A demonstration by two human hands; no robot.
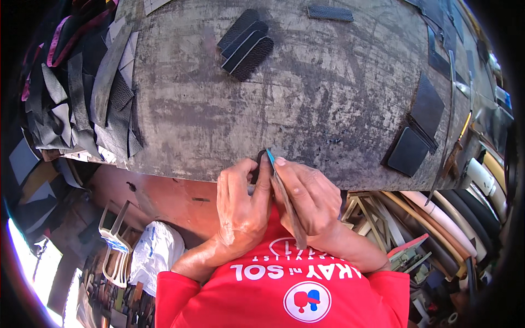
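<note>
At the front edge of the worktable (208, 120), my left hand (238, 197) pinches a small dark leather piece (262, 158), mostly hidden by the fingers. Close against it, my right hand (311, 197) is closed round a slim, flat, knife-like tool (292, 216). Its bluish tip touches or nearly touches the leather, and its long brown end slants back toward my body. Farther out lie several overlapping black leather pieces with rounded ends (249, 49). A single black leather strip (330, 13) rests at the far edge of view.
Leather scraps (104, 93) are heaped on the table's left side. On the right are dark leather panels (426, 106), a black rectangular piece (408, 151) and a yellow-handled tool (465, 126). Material rolls (437, 218) stand below right; a white bag (157, 249) sits below left.
</note>
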